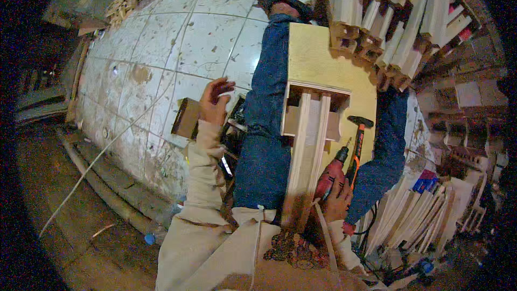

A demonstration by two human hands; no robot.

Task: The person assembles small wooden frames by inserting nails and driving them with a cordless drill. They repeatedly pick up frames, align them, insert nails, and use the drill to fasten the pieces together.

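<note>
My right hand (pixel 337 200) is wrapped round a red cordless drill (pixel 325 179), its bit pointing away from me. Beside the drill a hammer (pixel 357 151) with a black and orange handle lies on a yellow board (pixel 309 56) between my legs. A wooden assembly (pixel 315 113), long pale rails joined to a short box-like frame, rests on the board and reaches back to my lap. My left hand (pixel 215 99) is raised left of my leg, fingers curled toward the thumb; whatever they pinch is too small to make out. A small brown box (pixel 186 118) is close beside it.
Stacked wooden pieces (pixel 377 16) stand at the far right, and a bundle of pale strips (pixel 414 218) lies at the near right. A thin cable (pixel 102 153) crosses the tiled floor (pixel 161 37) on the left. Wood scraps (pixel 121 8) are piled at the far left.
</note>
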